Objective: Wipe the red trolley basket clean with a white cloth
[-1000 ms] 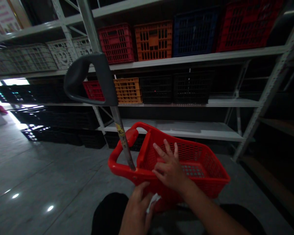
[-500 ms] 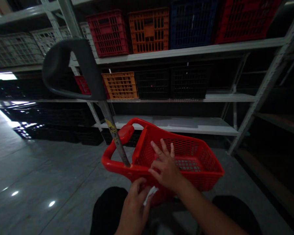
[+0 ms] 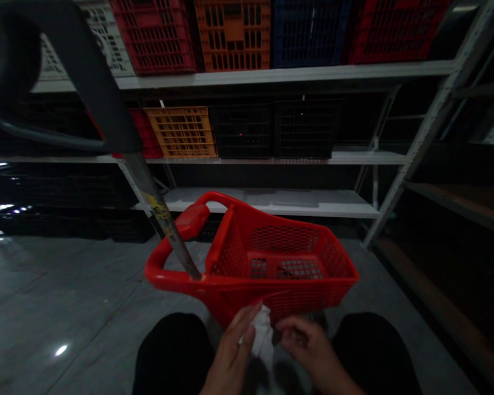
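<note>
A red plastic shopping basket (image 3: 325, 285) with a pull handle stands on the floor right in front of my knees. Its grey telescopic handle (image 3: 66, 71) rises to the upper left. My left hand (image 3: 230, 356) is closed on a small white cloth (image 3: 262, 332) held against the basket's near wall. Just right of the cloth is my right hand (image 3: 308, 351), its fingers curled and pinching at the cloth's lower edge. Nothing shows inside the basket.
Metal shelving (image 3: 288, 74) runs along the back, holding red, orange, blue, black and white crates (image 3: 230, 33). A low white shelf (image 3: 271, 200) lies behind the basket. More shelving (image 3: 456, 208) stands at the right. Shiny grey floor (image 3: 45, 307) spreads to the left.
My right hand has left the basket's rim and come down to the cloth beside my left hand. The view has dropped and shifted, so the handle now looms at the upper left.
</note>
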The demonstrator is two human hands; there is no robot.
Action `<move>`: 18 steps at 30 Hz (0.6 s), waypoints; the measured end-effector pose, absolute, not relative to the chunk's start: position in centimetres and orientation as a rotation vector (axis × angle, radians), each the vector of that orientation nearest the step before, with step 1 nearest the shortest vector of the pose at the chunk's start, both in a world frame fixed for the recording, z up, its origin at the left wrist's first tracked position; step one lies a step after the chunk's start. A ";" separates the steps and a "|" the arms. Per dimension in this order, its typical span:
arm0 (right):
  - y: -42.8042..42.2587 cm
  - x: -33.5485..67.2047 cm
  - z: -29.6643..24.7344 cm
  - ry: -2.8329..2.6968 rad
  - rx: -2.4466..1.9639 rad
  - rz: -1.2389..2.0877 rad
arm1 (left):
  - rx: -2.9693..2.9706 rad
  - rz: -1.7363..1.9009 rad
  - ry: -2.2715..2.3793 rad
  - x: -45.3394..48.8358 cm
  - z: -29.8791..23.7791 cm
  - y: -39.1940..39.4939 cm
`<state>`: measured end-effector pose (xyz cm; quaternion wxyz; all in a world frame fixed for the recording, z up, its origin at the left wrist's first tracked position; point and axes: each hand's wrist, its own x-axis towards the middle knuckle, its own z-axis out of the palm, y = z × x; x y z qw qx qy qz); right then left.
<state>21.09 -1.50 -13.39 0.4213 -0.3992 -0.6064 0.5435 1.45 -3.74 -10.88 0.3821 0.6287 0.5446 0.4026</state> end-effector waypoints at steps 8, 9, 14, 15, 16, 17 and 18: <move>-1.2 21.3 -12.1 -1.444 -0.774 1.397 | 1.562 0.832 1.114 1.9 -9.1 -3.5; -1.2 21.1 -11.8 -1.452 -0.740 1.380 | 1.552 0.839 1.110 2.1 -9.0 -3.3; -0.5 21.0 -10.5 -1.137 -0.747 1.455 | 1.314 1.020 1.189 2.3 -8.5 -2.4; -0.4 21.1 -10.4 -1.068 -0.772 1.484 | 1.241 1.050 1.174 2.4 -8.4 -2.3; -0.2 21.2 -10.3 -1.012 -0.801 1.497 | 1.174 1.071 1.147 2.4 -8.2 -2.3; -0.1 21.4 -10.4 -0.985 -0.828 1.497 | 1.113 1.088 1.116 2.5 -8.1 -2.2; -0.1 21.8 -10.6 -0.984 -0.861 1.482 | 1.058 1.098 1.085 2.6 -8.0 -2.2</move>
